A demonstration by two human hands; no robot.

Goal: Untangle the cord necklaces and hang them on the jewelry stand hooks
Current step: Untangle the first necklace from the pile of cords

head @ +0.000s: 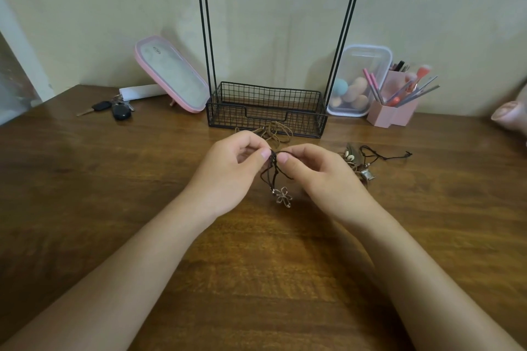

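Grip check: left hand (228, 169) and right hand (319, 172) both pinch the dark cord (273, 168), pendant (283, 197) dangling at 6 o'clock. I'd tease loops apart gently, no yanking.

Dark brown cord necklace (274, 171), bunched, is pinched at its top between left hand (236, 168) and right hand (316, 171); its silver wire flower pendant (284, 196) hangs lowest. Tan cord necklace (275, 131) lies looped just before the black wire jewelry stand (268, 111). Tangled shell-and-black-cord necklaces (368, 161) lie to the right.

The left forearm (119, 271) at the lower left and the right forearm (422, 265) at the lower right are bare. The left hand (231, 171) and right hand (319, 174) are bare too, with short, rounded, plain fingernails (265, 154).
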